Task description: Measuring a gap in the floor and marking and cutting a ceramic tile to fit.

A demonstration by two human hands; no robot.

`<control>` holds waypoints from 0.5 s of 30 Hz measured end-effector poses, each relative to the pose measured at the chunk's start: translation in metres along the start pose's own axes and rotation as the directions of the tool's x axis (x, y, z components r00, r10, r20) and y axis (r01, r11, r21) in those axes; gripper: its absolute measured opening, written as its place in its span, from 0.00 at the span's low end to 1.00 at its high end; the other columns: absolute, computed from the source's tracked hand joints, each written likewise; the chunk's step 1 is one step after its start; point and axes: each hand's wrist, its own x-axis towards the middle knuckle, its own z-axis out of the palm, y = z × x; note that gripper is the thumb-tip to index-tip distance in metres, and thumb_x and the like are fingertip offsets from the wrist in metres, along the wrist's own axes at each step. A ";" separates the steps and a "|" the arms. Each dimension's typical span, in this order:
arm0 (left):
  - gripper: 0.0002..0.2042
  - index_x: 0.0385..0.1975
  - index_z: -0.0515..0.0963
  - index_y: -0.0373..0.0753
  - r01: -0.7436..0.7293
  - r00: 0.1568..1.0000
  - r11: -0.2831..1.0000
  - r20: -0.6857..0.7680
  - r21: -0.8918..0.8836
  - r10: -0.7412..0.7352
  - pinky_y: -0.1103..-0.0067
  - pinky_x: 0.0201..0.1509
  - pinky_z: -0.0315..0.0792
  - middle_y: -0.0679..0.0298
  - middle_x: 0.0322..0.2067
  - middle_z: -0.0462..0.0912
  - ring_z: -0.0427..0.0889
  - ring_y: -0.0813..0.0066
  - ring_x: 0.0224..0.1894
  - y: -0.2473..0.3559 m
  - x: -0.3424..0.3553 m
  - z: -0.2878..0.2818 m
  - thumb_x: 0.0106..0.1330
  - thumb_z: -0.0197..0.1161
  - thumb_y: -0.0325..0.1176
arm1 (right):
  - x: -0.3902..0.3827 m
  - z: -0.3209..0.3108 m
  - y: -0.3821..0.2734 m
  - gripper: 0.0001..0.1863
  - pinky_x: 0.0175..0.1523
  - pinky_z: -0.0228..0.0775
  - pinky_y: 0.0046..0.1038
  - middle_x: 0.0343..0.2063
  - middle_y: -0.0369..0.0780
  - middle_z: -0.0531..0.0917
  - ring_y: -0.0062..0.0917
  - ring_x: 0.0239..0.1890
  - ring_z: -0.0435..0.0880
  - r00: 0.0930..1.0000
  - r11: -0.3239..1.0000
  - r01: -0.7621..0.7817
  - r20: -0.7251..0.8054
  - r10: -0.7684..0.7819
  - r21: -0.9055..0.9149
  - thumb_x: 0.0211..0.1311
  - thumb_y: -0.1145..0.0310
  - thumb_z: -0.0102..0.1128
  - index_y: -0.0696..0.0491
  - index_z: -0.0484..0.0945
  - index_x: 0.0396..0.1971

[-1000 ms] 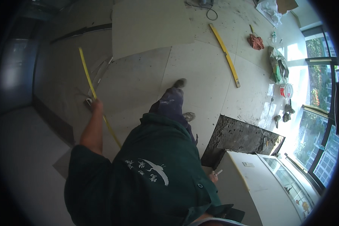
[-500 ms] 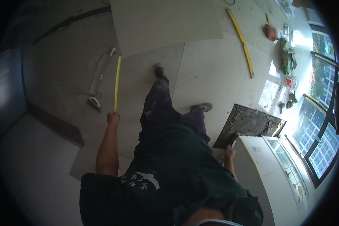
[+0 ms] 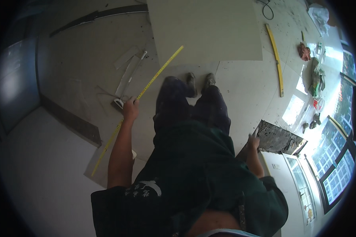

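Note:
My left hand (image 3: pixel 130 106) grips an extended yellow tape measure (image 3: pixel 162 69), which slants across my left side from near the board's lower edge down past my forearm. Just beyond that hand a white-handled tool (image 3: pixel 118 102) lies on the floor beside pale offcut strips (image 3: pixel 131 71). My right hand (image 3: pixel 253 142) is closed on a pale slender object (image 3: pixel 256 132) that I cannot identify, held near a dark rough patch (image 3: pixel 283 136). My legs (image 3: pixel 211 106) stand below a large beige board (image 3: pixel 205 27) on the tiled floor.
A yellow level (image 3: pixel 273 55) lies to the right. Along the windows (image 3: pixel 336 166) are a red bag (image 3: pixel 303 51), a bottle (image 3: pixel 319 48), a green sack (image 3: pixel 316 79) and a bucket (image 3: pixel 318 104). A cable (image 3: pixel 268 12) and dark strips (image 3: pixel 99 16) lie at the top.
My left hand has moved forward and right, and the tape now slants toward the board. My body has turned and my feet have come closer together. My right hand has risen.

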 end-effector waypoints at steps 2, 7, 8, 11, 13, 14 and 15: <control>0.14 0.44 0.78 0.36 -0.043 0.998 0.999 -0.040 0.018 0.044 0.63 0.44 0.73 0.47 0.35 0.81 0.80 0.47 0.41 0.016 -0.006 -0.018 0.65 0.55 0.37 | 0.021 -0.006 -0.064 0.27 0.51 0.73 0.42 0.35 0.54 0.84 0.47 0.44 0.83 0.986 0.986 0.150 -0.087 -0.144 0.069 0.56 0.49 0.62 0.62 0.82 0.39; 0.13 0.46 0.78 0.36 -0.182 0.982 0.982 -0.046 0.050 0.184 0.61 0.46 0.73 0.48 0.37 0.81 0.80 0.48 0.42 0.009 0.045 -0.038 0.68 0.51 0.33 | -0.044 -0.054 -0.269 0.24 0.43 0.72 0.38 0.29 0.49 0.84 0.41 0.34 0.83 0.897 0.779 0.439 -0.272 -0.349 0.448 0.57 0.52 0.62 0.61 0.82 0.37; 0.13 0.46 0.78 0.36 -0.176 0.983 0.983 -0.046 0.050 0.179 0.61 0.46 0.73 0.48 0.37 0.81 0.80 0.48 0.42 0.005 0.065 -0.043 0.68 0.51 0.33 | -0.069 -0.061 -0.300 0.22 0.42 0.72 0.37 0.28 0.48 0.84 0.39 0.33 0.83 0.890 0.725 0.456 -0.271 -0.367 0.516 0.58 0.53 0.62 0.60 0.83 0.36; 0.13 0.47 0.78 0.37 -0.268 0.963 0.963 0.029 0.005 0.268 0.60 0.46 0.73 0.50 0.36 0.81 0.80 0.49 0.41 -0.019 0.123 -0.066 0.68 0.50 0.32 | -0.115 -0.036 -0.335 0.20 0.40 0.71 0.37 0.26 0.47 0.83 0.37 0.31 0.83 0.867 0.750 0.497 -0.280 -0.412 0.436 0.58 0.54 0.63 0.59 0.83 0.34; 0.14 0.47 0.77 0.37 -0.305 0.950 0.952 0.079 0.011 0.303 0.60 0.45 0.74 0.50 0.36 0.81 0.80 0.49 0.42 -0.036 0.161 -0.076 0.67 0.50 0.33 | -0.137 -0.020 -0.354 0.19 0.39 0.71 0.37 0.25 0.47 0.83 0.36 0.30 0.83 0.853 0.815 0.504 -0.310 -0.419 0.286 0.58 0.54 0.63 0.59 0.83 0.33; 0.14 0.47 0.77 0.37 -0.289 0.954 0.957 0.090 -0.001 0.287 0.60 0.45 0.74 0.50 0.36 0.81 0.80 0.49 0.42 -0.048 0.170 -0.084 0.67 0.50 0.33 | -0.157 -0.012 -0.352 0.20 0.39 0.72 0.37 0.24 0.47 0.83 0.36 0.29 0.83 0.864 0.834 0.479 -0.313 -0.394 0.274 0.57 0.54 0.63 0.59 0.83 0.33; 0.13 0.47 0.78 0.38 -0.264 0.959 0.964 0.102 0.001 0.263 0.59 0.44 0.74 0.50 0.36 0.81 0.80 0.48 0.41 -0.058 0.187 -0.094 0.67 0.51 0.34 | -0.168 -0.004 -0.350 0.19 0.39 0.72 0.37 0.24 0.46 0.83 0.37 0.29 0.83 0.870 0.848 0.464 -0.312 -0.381 0.256 0.57 0.55 0.63 0.59 0.83 0.33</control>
